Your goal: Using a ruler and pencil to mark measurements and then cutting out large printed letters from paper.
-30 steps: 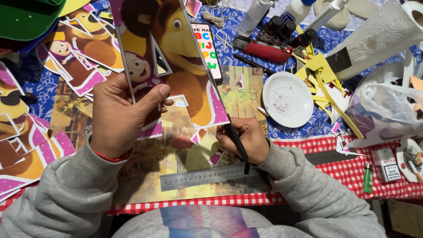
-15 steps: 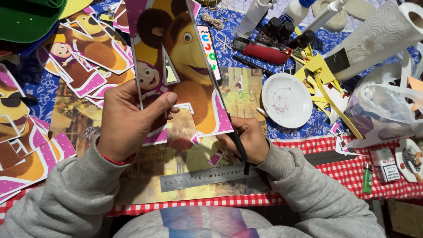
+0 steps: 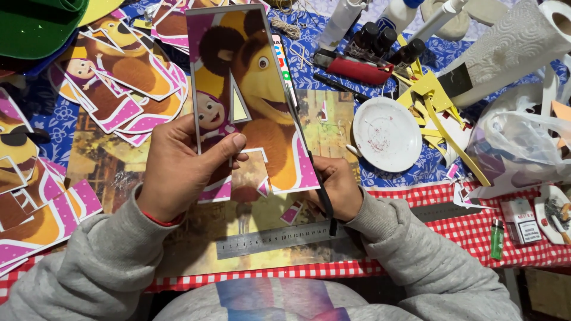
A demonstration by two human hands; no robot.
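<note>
Cluttered craft table with a blue floral cloth and red checked edge, cutouts piled everywhere. My left hand grips a printed bear sheet, thumb on front, holding it upright over the table. My right hand is closed around a black blade running along the sheet's right edge. Steel ruler lies just below, white plate off to the right.

A cluttered craft table under even light

A blue floral cloth overlaps a red-and-white checked cloth along the near edge; a dim floor corner shows at lower right.
</note>
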